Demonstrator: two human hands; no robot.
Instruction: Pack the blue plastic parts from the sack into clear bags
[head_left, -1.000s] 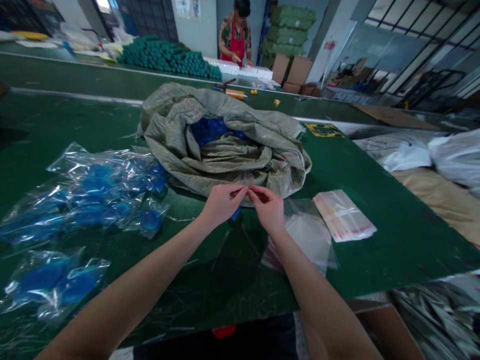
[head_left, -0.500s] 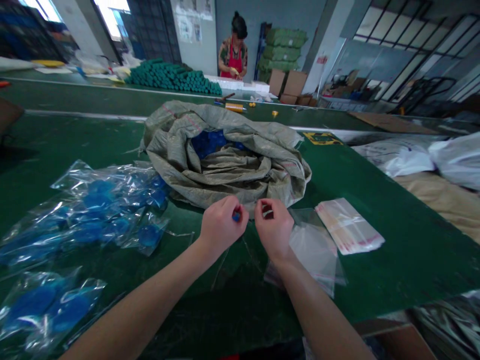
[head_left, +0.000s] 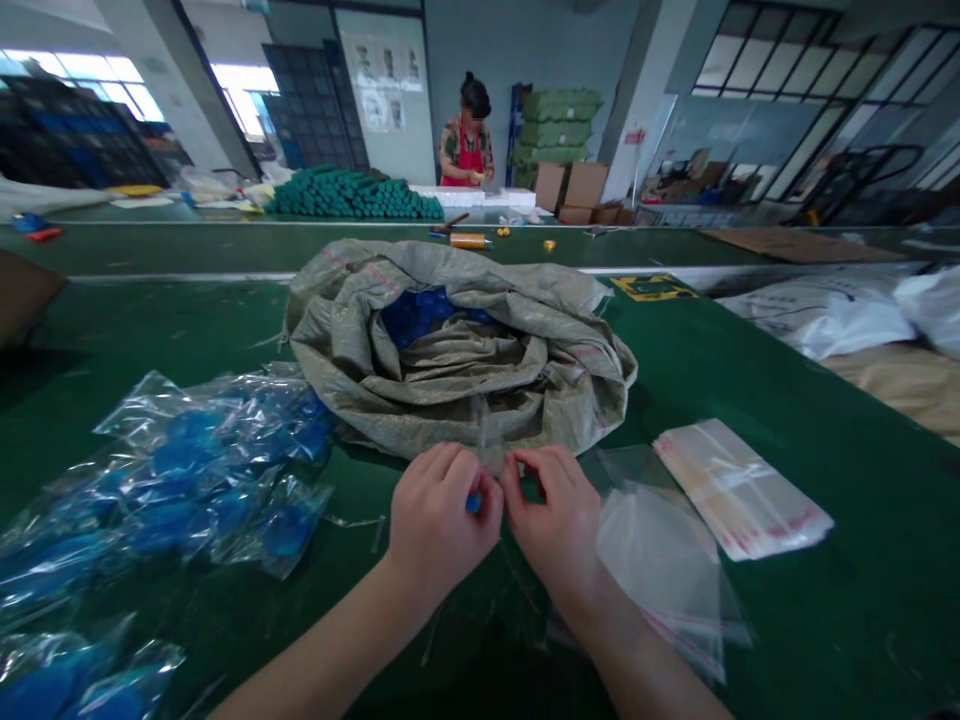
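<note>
My left hand [head_left: 442, 520] and my right hand [head_left: 551, 525] are close together in front of the sack, both with fingers pinched. Between the fingertips is a clear plastic bag [head_left: 489, 435], its top sticking up against the sack. A small bit of blue shows inside the curl of my left hand; what it belongs to is hidden. Just beyond the hands lies a grey-green woven sack [head_left: 465, 405], its mouth rolled open around blue pieces [head_left: 412, 318]. Beside my right wrist, loose clear bags [head_left: 660, 565] lie flat on the green table [head_left: 840, 440].
Blue items in clear bags [head_left: 187, 450] are heaped on the left. A stack of flat plastic bags [head_left: 739, 490] lies on the right. Across the far bench are green rolls [head_left: 352, 195], an orange-handled tool [head_left: 469, 241] and a person in a red apron [head_left: 469, 150].
The camera view has tilted up, so everything sits lower. My hands stay close together, and the clear bag now stands up more visibly between the fingertips.
</note>
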